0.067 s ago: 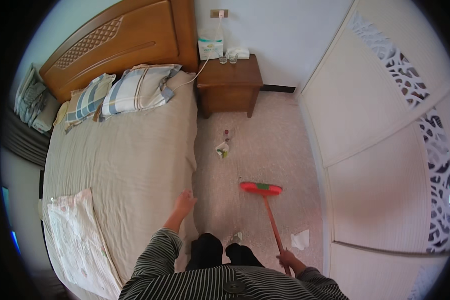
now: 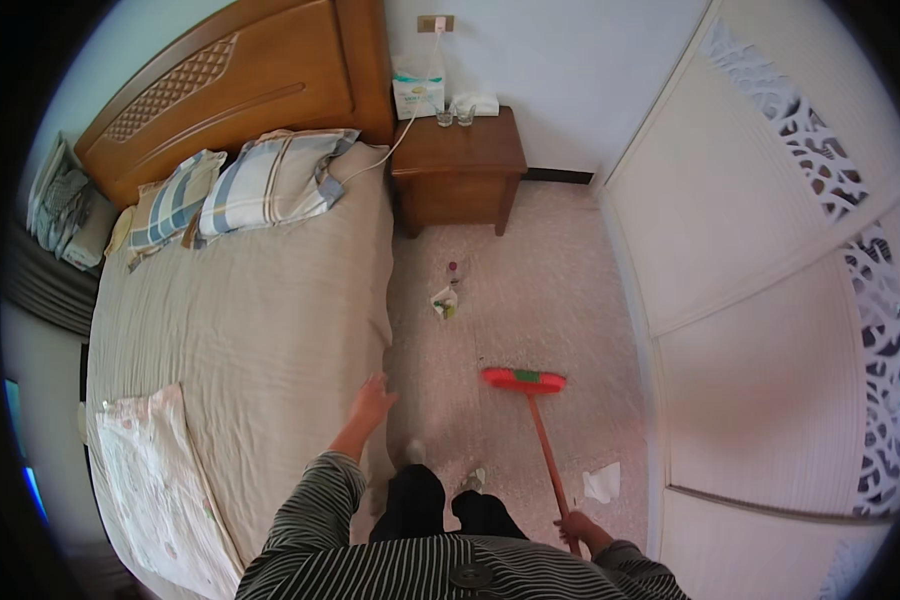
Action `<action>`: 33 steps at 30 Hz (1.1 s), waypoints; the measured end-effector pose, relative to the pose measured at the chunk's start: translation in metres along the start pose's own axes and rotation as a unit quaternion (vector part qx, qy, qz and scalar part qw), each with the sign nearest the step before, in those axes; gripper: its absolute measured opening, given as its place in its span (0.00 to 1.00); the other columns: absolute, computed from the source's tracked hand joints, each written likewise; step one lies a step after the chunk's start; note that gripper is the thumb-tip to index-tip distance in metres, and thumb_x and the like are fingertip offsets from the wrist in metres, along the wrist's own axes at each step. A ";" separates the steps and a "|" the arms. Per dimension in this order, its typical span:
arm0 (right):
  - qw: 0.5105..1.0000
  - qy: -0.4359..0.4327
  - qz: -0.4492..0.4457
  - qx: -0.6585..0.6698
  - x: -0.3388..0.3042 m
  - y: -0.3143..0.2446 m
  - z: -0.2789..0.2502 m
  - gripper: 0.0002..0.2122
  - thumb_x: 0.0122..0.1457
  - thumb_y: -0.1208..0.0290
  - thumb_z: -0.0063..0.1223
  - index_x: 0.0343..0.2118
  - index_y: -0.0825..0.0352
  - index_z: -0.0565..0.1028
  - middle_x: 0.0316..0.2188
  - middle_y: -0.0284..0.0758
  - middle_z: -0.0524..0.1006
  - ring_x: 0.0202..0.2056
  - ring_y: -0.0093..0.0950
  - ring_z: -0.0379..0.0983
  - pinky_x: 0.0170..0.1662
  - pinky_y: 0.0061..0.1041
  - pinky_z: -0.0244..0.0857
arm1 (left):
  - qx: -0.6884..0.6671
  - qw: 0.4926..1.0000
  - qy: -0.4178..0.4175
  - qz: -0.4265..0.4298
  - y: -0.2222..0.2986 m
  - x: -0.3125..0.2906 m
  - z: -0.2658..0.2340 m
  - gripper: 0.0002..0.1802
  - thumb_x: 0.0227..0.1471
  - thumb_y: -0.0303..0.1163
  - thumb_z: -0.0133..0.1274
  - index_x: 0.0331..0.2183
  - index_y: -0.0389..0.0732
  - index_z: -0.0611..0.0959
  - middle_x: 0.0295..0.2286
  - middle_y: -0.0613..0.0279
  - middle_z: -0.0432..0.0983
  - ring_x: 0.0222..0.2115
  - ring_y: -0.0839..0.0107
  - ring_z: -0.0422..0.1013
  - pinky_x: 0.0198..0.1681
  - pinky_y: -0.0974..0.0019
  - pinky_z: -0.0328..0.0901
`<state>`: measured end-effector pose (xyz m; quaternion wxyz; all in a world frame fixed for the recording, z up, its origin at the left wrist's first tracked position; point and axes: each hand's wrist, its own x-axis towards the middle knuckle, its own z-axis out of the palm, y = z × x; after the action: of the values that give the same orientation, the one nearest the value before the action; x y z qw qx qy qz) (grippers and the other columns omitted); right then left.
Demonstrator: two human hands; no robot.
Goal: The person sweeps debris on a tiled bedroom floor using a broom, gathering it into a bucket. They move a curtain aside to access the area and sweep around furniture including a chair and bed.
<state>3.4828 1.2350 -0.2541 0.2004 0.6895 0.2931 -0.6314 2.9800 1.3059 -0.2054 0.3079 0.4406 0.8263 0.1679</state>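
Note:
My right hand [image 2: 577, 527] is closed around the orange-red handle of a broom [image 2: 546, 440]. The broom's red and green head [image 2: 523, 380] rests on the floor ahead of me, with some small dark bits by its far left edge. My left hand [image 2: 372, 398] is held over the bed's right edge, fingers apart and nothing in them. Farther off lie a small clear bottle [image 2: 452, 270] with a dark red cap and a crumpled white and green wrapper [image 2: 444, 302]. A white sheet of paper [image 2: 601, 483] lies right of the handle.
The bed [image 2: 260, 300] runs along my left, with plaid pillows [image 2: 270, 183] at its head. A wooden nightstand [image 2: 460, 170] bearing glasses and tissue packs stands at the far wall. White sliding doors [image 2: 750, 270] border the right side.
My left foot now shows in front of my left knee, and more of my right foot is visible. The view has shifted slightly; the broom and both hands look nearly the same.

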 end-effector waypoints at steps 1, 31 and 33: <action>0.998 -0.008 0.050 0.041 0.017 0.004 -0.004 0.13 0.46 0.68 0.51 0.26 0.76 0.68 0.17 0.39 0.69 0.16 0.31 0.68 0.16 0.31 0.63 | 0.018 1.000 -0.007 0.013 0.007 0.037 0.007 0.25 0.35 0.35 0.51 0.39 0.42 0.66 0.34 0.53 0.65 0.34 0.58 0.65 0.34 0.60 0.61; 0.960 0.243 -0.033 -0.138 0.151 -0.317 0.004 0.14 0.50 0.57 0.39 0.27 0.65 0.66 0.18 0.48 0.70 0.24 0.48 0.66 0.27 0.44 0.58 | 0.090 0.983 -0.052 0.151 -0.007 0.506 0.103 0.18 0.36 0.30 0.51 0.35 0.42 0.69 0.32 0.53 0.66 0.29 0.55 0.66 0.30 0.59 0.63; 0.959 0.204 -0.068 -0.185 0.180 -0.389 -0.014 0.15 0.51 0.56 0.38 0.30 0.65 0.66 0.20 0.49 0.70 0.25 0.47 0.67 0.29 0.42 0.60 | 0.091 0.987 -0.038 0.124 0.006 0.471 0.056 0.18 0.36 0.30 0.52 0.34 0.41 0.70 0.29 0.54 0.66 0.28 0.56 0.67 0.28 0.61 0.64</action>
<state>3.2435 1.5619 -0.3935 0.2165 0.7328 0.4856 -0.4247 2.8218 1.7011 -0.4149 0.2743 0.5718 0.7650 0.1119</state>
